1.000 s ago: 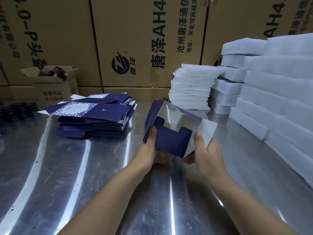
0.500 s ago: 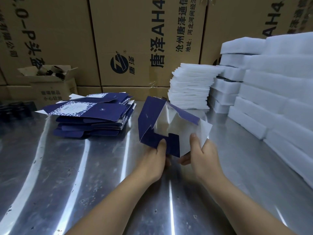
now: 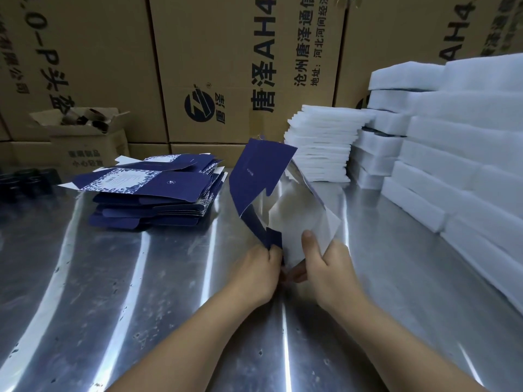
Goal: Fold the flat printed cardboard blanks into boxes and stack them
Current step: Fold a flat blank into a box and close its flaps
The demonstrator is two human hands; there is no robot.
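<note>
A dark blue printed cardboard blank (image 3: pixel 256 176) with a white inside stands half opened above the metal table (image 3: pixel 141 292), in the middle of the view. My left hand (image 3: pixel 254 274) pinches a small blue flap at its lower left corner. My right hand (image 3: pixel 325 267) holds the white flap at its lower right, thumb pressed on the inside face. A pile of flat blue blanks (image 3: pixel 152 193) lies to the left, further back.
White foam pads are stacked at the back (image 3: pixel 319 145) and along the right side (image 3: pixel 467 154). Large brown cartons (image 3: pixel 226 66) form a wall behind the table. A small open carton (image 3: pixel 85 137) and dark trays (image 3: pixel 25 182) sit at the far left.
The blank has swung more upright, and its blue side panel has opened out to the left. My left hand slid down from the side panel to the bottom flap. Both hands have drawn closer together.
</note>
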